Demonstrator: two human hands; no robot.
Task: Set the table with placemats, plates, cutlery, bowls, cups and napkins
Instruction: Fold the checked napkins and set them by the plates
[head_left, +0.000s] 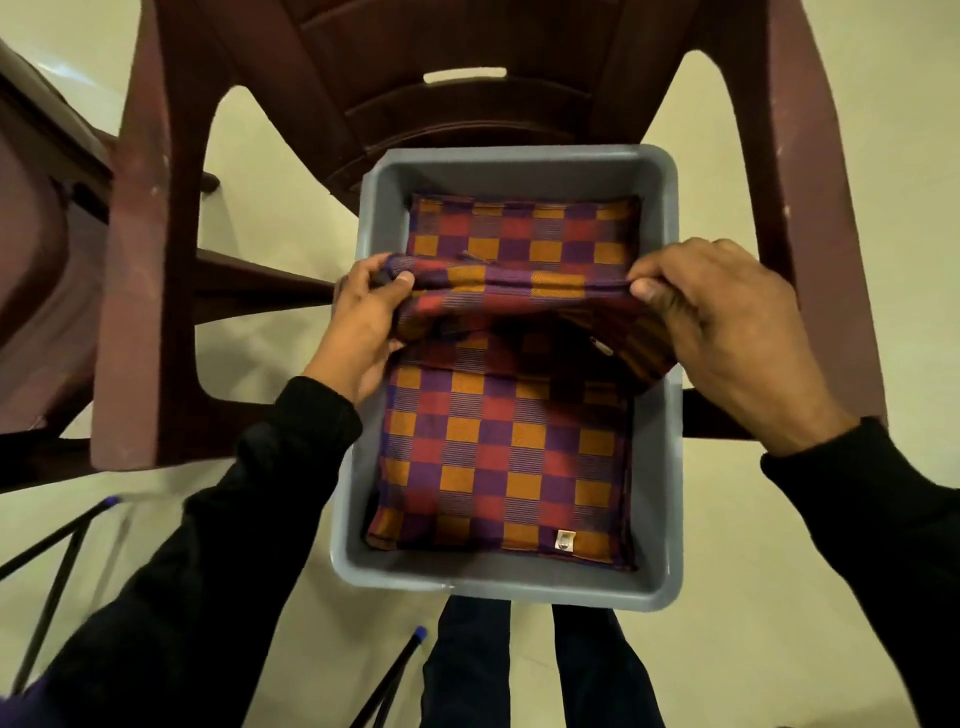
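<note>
head view: both hands work inside a grey bin (654, 364) set on a maroon chair (156, 260). the left hand (363, 322) and right hand (717, 322) each pinch the lifted fold of a checked placemat (514, 286), thumbs over the cloth. more checked cloth (498, 457) lies flat beneath. best to peel only the top piece, raising both sides evenly so the rest stays flat.

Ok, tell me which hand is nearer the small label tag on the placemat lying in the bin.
Right. The right hand pinches the lifted placemat above the label tag, on its side of the grey bin; the left hand grips the opposite edge.
</note>
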